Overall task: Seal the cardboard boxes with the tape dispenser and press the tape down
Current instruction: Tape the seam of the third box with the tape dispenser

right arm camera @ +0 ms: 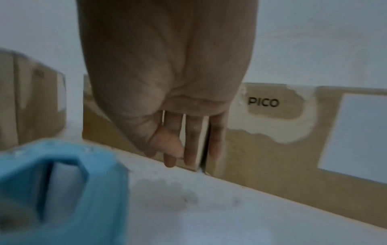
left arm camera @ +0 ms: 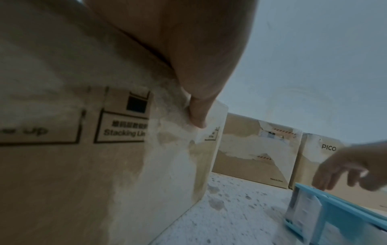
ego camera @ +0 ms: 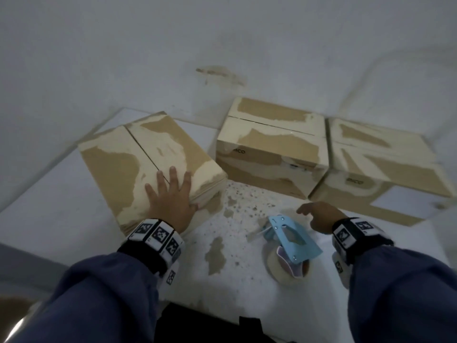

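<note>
A worn cardboard box (ego camera: 138,164) sits at the left of the white table, its top flaps closed with a bare seam. My left hand (ego camera: 170,194) lies flat on its near right corner with fingers spread; the thumb (left arm camera: 198,116) hooks over the box edge. A light-blue tape dispenser (ego camera: 289,241) with a tape roll lies on the table between my arms. My right hand (ego camera: 319,216) hovers just right of and above the dispenser (right arm camera: 52,190), fingers loosely extended and holding nothing. Two more boxes, the middle one (ego camera: 269,147) and the right one (ego camera: 380,169), stand at the back.
The white table top (ego camera: 237,219) is speckled with brown scuffs between the boxes and the dispenser. A pale wall (ego camera: 222,45) rises right behind the boxes. The table's left edge (ego camera: 49,174) runs diagonally beside the left box. The right box carries a white label (right arm camera: 356,136).
</note>
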